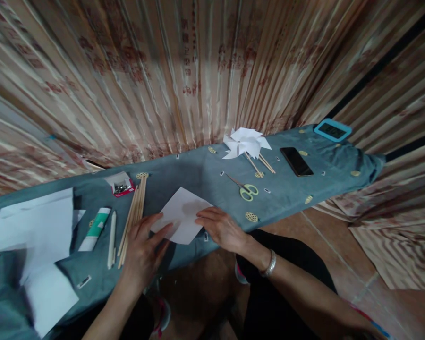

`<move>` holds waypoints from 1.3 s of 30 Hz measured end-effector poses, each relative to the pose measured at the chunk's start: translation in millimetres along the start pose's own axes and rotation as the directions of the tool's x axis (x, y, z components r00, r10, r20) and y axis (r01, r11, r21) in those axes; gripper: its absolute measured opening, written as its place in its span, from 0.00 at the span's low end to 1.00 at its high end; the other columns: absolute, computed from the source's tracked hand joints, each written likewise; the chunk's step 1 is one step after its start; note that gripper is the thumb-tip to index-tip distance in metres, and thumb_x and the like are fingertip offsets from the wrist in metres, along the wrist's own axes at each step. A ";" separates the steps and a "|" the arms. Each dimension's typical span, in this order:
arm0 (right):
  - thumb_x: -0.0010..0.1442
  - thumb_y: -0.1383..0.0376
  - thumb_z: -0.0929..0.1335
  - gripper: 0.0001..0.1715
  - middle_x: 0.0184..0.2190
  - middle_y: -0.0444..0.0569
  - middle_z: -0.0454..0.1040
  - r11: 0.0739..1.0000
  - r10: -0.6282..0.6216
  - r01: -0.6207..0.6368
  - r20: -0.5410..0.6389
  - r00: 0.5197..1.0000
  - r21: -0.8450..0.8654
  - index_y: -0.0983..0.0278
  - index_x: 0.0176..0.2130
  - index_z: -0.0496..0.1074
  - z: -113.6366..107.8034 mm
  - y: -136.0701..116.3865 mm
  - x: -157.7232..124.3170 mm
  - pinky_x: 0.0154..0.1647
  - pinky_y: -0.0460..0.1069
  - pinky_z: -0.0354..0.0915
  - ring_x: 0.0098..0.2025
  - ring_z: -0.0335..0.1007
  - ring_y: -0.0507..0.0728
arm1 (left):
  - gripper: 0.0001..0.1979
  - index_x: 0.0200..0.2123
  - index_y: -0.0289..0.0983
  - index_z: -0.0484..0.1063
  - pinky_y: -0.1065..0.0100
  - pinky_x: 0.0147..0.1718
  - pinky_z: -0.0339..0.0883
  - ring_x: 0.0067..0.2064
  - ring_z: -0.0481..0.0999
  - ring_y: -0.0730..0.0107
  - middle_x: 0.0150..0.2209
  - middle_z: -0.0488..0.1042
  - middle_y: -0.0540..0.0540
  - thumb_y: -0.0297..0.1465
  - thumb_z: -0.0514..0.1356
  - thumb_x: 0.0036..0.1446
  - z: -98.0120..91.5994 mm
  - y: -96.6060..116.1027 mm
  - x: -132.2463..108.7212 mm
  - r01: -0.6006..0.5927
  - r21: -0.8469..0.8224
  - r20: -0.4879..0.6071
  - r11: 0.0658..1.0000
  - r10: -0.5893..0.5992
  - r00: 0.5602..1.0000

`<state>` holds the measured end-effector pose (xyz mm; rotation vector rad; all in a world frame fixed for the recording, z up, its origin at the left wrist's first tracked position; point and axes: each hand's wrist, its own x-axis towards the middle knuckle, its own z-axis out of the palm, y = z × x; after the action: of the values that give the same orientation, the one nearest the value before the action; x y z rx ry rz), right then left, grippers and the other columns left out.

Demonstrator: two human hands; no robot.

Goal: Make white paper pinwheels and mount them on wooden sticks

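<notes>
A white square of paper (182, 213) lies on the blue-grey cloth (198, 172) near the table's front edge. My left hand (144, 245) rests on its left corner with fingers stretched flat. My right hand (222, 229) presses on its right edge, fingers together and laid flat; a metal bracelet circles that wrist. Neither hand grips anything.
Wooden sticks (132, 217), a white pencil-like stick (111, 233) and a green-white glue tube (95, 228) lie to the left, beside loose white sheets (35, 226) and a pin box (122, 185). Farther back are green scissors (247, 190), a paper pinwheel (245, 143), a phone (296, 161) and a blue device (332, 130).
</notes>
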<state>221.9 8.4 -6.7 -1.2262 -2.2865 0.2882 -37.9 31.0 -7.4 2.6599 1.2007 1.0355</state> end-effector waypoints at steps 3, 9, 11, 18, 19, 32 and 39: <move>0.67 0.69 0.62 0.15 0.49 0.55 0.79 0.999 -0.007 0.007 -0.007 1.000 0.044 0.64 0.45 0.78 0.7 5.0 -8.2 0.55 0.56 0.71 0.53 0.74 0.59 | 0.13 0.44 0.43 0.79 0.51 0.47 0.72 0.51 0.74 0.53 0.48 0.79 0.42 0.28 0.56 0.62 6.0 -7.3 -2.0 -0.042 -0.045 0.113 0.998 0.047 0.993; 0.66 0.69 0.63 0.15 0.51 0.56 0.78 0.978 0.053 -0.051 -0.006 0.999 0.201 0.63 0.46 0.78 -8.0 13.9 -23.1 0.57 0.61 0.69 0.55 0.73 0.60 | 0.12 0.43 0.40 0.79 0.59 0.43 0.74 0.42 0.80 0.62 0.39 0.82 0.44 0.30 0.55 0.65 6.9 13.6 -4.4 0.031 -0.193 0.200 0.981 0.008 0.980; 0.64 0.67 0.66 0.13 0.50 0.55 0.79 0.960 0.098 -0.095 0.004 0.995 0.262 0.62 0.48 0.77 -12.0 14.2 -25.1 0.56 0.61 0.69 0.54 0.74 0.60 | 0.12 0.43 0.39 0.78 0.63 0.40 0.75 0.40 0.81 0.64 0.38 0.82 0.43 0.31 0.54 0.66 5.2 23.5 -3.2 0.049 -0.267 0.201 0.962 0.006 0.979; 0.64 0.62 0.68 0.13 0.47 0.51 0.80 0.870 0.308 -0.290 0.019 0.951 0.399 0.59 0.48 0.75 -13.7 14.1 -24.3 0.53 0.54 0.72 0.49 0.78 0.59 | 0.13 0.47 0.38 0.77 0.63 0.42 0.76 0.42 0.82 0.63 0.39 0.82 0.43 0.33 0.55 0.67 4.4 31.7 -1.7 0.232 -0.349 0.258 0.908 -0.145 0.955; 0.64 0.62 0.67 0.12 0.45 0.50 0.81 0.859 0.326 -0.305 0.020 0.945 0.410 0.60 0.47 0.75 -12.7 14.5 -23.3 0.51 0.53 0.72 0.47 0.78 0.58 | 0.13 0.48 0.39 0.77 0.63 0.42 0.76 0.42 0.82 0.62 0.39 0.82 0.43 0.34 0.55 0.67 5.1 31.0 -1.8 0.260 -0.340 0.264 0.904 -0.173 0.949; 0.61 0.61 0.69 0.07 0.51 0.51 0.78 0.816 0.444 -0.386 -0.039 0.895 0.430 0.60 0.36 0.78 -0.9 20.6 7.9 0.58 0.59 0.67 0.54 0.73 0.61 | 0.24 0.61 0.37 0.65 0.61 0.41 0.77 0.42 0.82 0.59 0.46 0.80 0.40 0.36 0.58 0.63 8.4 32.4 -4.8 0.570 -0.265 0.340 0.778 -0.477 0.810; 0.60 0.62 0.70 0.07 0.53 0.53 0.76 0.859 0.420 -0.376 -0.060 0.906 0.347 0.60 0.34 0.78 7.9 24.8 23.9 0.59 0.62 0.65 0.56 0.72 0.63 | 0.30 0.67 0.36 0.53 0.47 0.60 0.64 0.67 0.61 0.52 0.64 0.65 0.32 0.23 0.55 0.63 13.9 47.7 -4.0 0.013 0.031 0.088 0.999 -0.016 0.996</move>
<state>224.5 42.5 -15.4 -1.4791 -1.7616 0.6870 -0.5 -1.9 -6.2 2.6839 1.2260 0.8948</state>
